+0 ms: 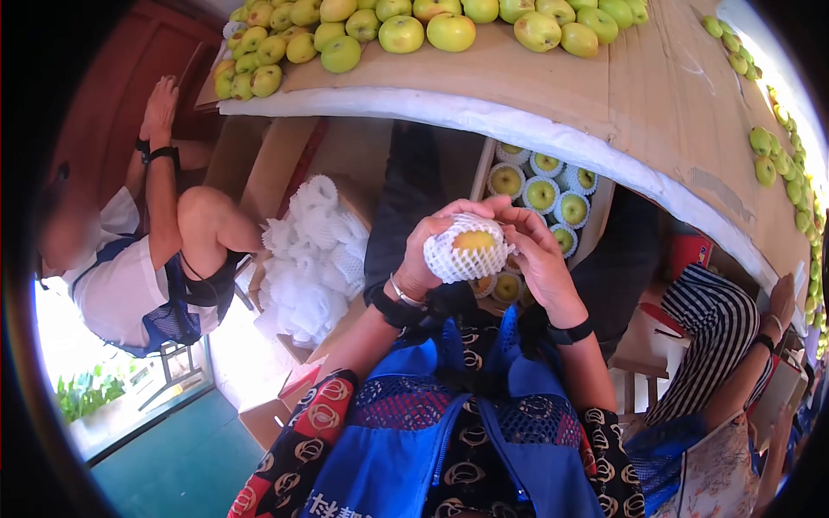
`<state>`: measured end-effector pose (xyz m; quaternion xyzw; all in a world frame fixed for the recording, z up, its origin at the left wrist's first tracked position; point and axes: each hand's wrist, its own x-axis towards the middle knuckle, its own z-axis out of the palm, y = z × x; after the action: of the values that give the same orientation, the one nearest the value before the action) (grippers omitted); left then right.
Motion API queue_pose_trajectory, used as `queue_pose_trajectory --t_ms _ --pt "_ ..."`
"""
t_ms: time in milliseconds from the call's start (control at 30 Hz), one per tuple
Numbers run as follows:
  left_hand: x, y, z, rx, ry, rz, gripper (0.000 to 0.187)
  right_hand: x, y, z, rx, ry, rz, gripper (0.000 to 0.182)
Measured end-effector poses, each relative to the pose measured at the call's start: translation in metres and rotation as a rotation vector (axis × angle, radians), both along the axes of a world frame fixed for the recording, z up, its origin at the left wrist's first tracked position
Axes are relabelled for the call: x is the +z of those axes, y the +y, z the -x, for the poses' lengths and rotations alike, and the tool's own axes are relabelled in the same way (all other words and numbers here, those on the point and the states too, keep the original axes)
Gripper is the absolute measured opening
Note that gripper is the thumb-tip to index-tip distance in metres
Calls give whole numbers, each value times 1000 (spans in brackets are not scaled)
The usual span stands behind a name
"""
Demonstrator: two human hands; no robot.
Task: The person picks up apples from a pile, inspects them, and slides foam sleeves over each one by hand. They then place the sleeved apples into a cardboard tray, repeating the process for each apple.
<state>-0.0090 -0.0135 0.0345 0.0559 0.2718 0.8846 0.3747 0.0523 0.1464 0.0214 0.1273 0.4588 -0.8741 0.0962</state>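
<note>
A yellow-green apple (pixel 474 241) in a white foam net (pixel 458 260) is held up in front of my chest. My left hand (pixel 425 248) is closed around its left side, with the fingers partly behind it. At the right end of the net, my right hand (pixel 541 255) has its fingertips bent in against the foam. Just beyond and below my hands, a cardboard box (pixel 480 175) holds several netted apples (pixel 541 195) in rows. To the left lies a big heap of white foam nets (pixel 315 259) in another carton.
A cardboard-covered table (pixel 656 112) with a pale padded edge (pixel 414 102) curves across ahead, bearing many loose apples (pixel 401 34). One person (pixel 164 250) sits at the left, another in striped trousers (pixel 704 328) at the right.
</note>
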Motion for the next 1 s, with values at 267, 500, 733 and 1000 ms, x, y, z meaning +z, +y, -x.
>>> queue_pose_trajectory --t_ms 267,500,733,1000 --pt "-34 -6 0 8 -217 253 39 -1 5 0 185 258 -416 32" --pt "-42 -7 0 101 -311 402 28 6 -2 6 125 410 -695 35" --pt "-45 -2 -6 207 -268 580 25 -4 -3 10 49 506 -1111 26" --pt "-50 -5 3 177 -372 104 37 6 -11 9 -158 827 -1397 26"
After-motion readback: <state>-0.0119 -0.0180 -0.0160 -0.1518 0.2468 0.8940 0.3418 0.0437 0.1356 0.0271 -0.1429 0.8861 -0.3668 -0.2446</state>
